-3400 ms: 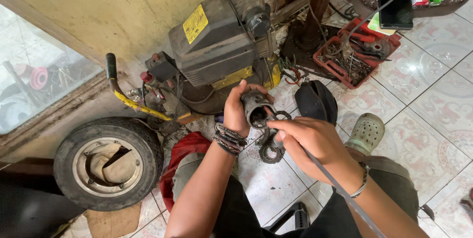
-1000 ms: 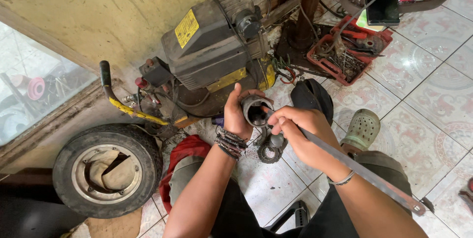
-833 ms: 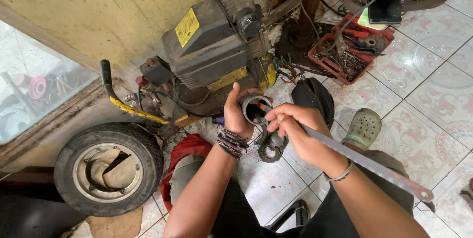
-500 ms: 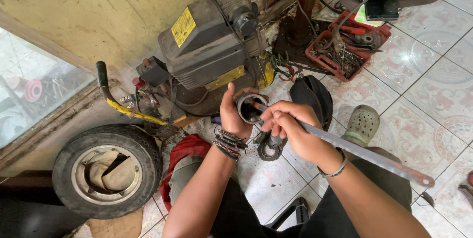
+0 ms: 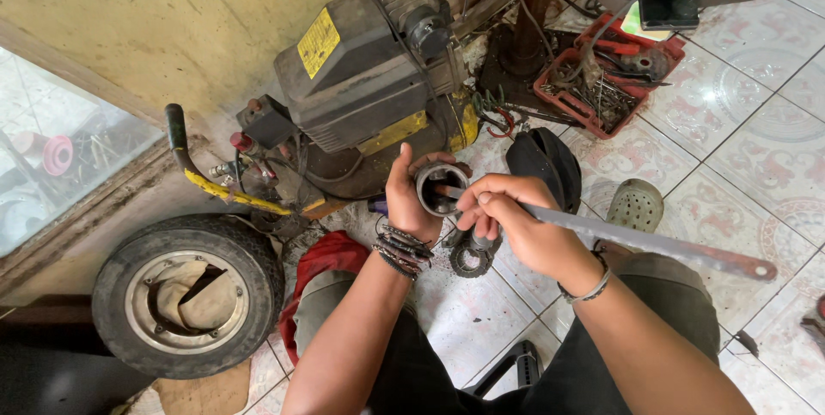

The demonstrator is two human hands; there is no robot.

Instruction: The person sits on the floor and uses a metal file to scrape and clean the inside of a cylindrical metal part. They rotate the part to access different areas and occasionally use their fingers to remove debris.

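I sit over a patterned white tile floor beside a stained yellowish wall. My left hand wraps a short grey metal cylinder, held above the tiles. My right hand grips a long flat metal blade, its tip inside the cylinder. A dark compressor motor stands just ahead, a black rubber wheel to my left, a red parts tray beyond.

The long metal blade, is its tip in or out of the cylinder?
In: the blade, gripped by the right hand, enters the cylinder's open mouth.
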